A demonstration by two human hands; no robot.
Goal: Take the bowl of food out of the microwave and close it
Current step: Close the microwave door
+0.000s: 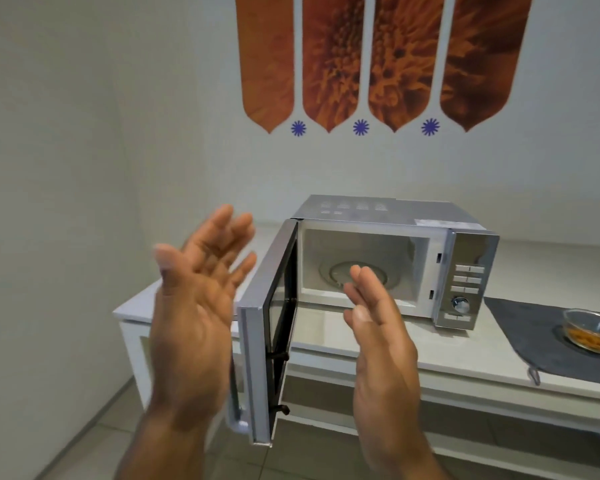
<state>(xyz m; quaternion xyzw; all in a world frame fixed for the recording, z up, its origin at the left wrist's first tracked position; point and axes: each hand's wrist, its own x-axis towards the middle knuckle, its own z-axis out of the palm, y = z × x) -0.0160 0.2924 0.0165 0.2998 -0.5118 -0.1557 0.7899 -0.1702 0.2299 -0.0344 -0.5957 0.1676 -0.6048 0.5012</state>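
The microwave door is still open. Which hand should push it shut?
Probably the left hand. It is open and empty, right beside the outer face of the swung-out door, which hinges on the left side of the microwave. The right hand, also empty, is in front of the cavity. The bowl is already out.

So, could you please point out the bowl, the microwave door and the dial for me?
bowl (pixel 593 329): head view, on its glass front wall.
door (pixel 257 303): head view, on the outer silver edge of the open door.
dial (pixel 460 304): head view, on the knob's face.
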